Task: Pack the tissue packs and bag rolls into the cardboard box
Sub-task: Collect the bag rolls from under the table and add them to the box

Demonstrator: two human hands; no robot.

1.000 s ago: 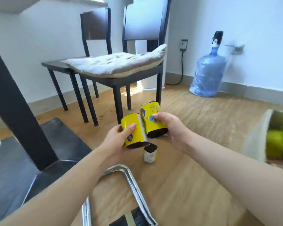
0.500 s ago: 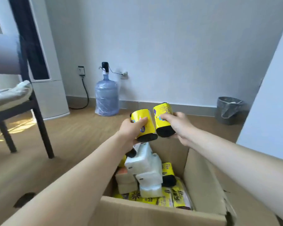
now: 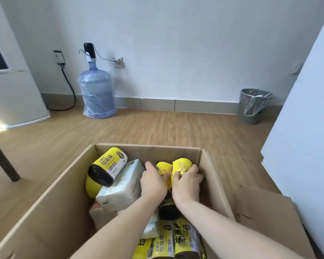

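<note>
At the centre right of the frame, inside the open cardboard box [image 3: 211, 176], a person sets two yellow bag rolls side by side against the far wall: the left hand [image 3: 153, 182] curls around the left roll [image 3: 163, 168], the right hand [image 3: 187, 182] wraps the right roll [image 3: 181, 168], each hand closed on its own roll. The placement likely goes best if both rolls are pressed down into the free corner gap before either grip is let go, so that neither topples onto the pile. To their left in the box a white tissue pack [image 3: 123, 186] lies tilted, with a larger yellow-and-black bag roll [image 3: 108, 165] resting on top of it; more yellow rolls [image 3: 178, 242] line the near side at the lower centre. A water bottle [image 3: 96, 94] stands at the upper left and a bin [image 3: 253, 105] at the upper right, both well apart from the box.
</note>
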